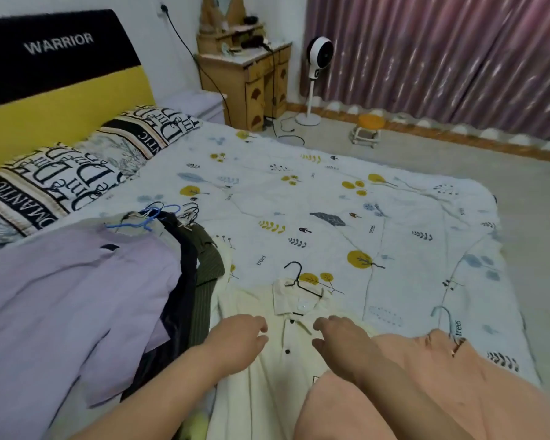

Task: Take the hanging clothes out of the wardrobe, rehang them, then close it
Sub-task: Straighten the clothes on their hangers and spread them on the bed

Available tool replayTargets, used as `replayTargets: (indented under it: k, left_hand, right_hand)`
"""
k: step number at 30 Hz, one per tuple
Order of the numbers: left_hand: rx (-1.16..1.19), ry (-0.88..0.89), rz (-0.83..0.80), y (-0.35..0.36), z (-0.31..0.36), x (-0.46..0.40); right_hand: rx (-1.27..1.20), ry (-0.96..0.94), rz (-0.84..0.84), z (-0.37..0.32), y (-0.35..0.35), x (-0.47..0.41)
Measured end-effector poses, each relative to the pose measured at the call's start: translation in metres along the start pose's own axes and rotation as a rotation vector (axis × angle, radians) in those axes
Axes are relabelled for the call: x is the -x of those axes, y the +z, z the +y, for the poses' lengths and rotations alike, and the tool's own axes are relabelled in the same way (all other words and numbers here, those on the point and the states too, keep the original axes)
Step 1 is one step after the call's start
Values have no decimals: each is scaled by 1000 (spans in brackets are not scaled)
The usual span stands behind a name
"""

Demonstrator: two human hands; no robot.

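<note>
Both hands over cream shirt [277, 354] on bed [378, 223]: left hand [238, 339] and right hand [340, 341] with fingers loosely curled at collar, gripping nothing clearly. Black hanger [300, 279] in collar. Lilac garment [67, 300] left, peach garment [442, 376] right.

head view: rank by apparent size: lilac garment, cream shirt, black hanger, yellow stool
1. lilac garment, though it lies nearest the camera
2. cream shirt, partly hidden by arms and a pink garment
3-4. black hanger and yellow stool look alike; the stool stands far off, so unranked.
</note>
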State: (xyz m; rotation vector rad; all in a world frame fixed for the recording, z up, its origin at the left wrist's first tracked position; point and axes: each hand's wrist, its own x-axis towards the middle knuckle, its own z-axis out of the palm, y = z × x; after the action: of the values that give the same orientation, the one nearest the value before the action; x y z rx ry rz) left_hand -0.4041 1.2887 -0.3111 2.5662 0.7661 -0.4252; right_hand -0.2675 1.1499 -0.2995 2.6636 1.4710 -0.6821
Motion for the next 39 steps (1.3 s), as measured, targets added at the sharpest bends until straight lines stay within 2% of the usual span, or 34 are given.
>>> replayTargets:
  k: [6,12,17,23,30,39]
  left_hand:
    - [6,-20,81,-31,5,75]
    - [-9,-71,182,-71,-32,132]
    - [26,-123,216,-94,-95,172]
    - [-49,-191,181,-121,-198,205]
    - [-38,-234,158,-144,-302,213]
    - [33,-258,170,-157,-365,151]
  right_hand:
    - [46,-63,26,-34,-30,52]
    - [92,-129,23,-81,-51,72]
    - [113,-153,16,-144,-60,65]
    - [85,-155,33,-238,-59,40]
    - [2,-113,69,-320,-40,-4]
    - [-24,-72,94,-354,-43,-82]
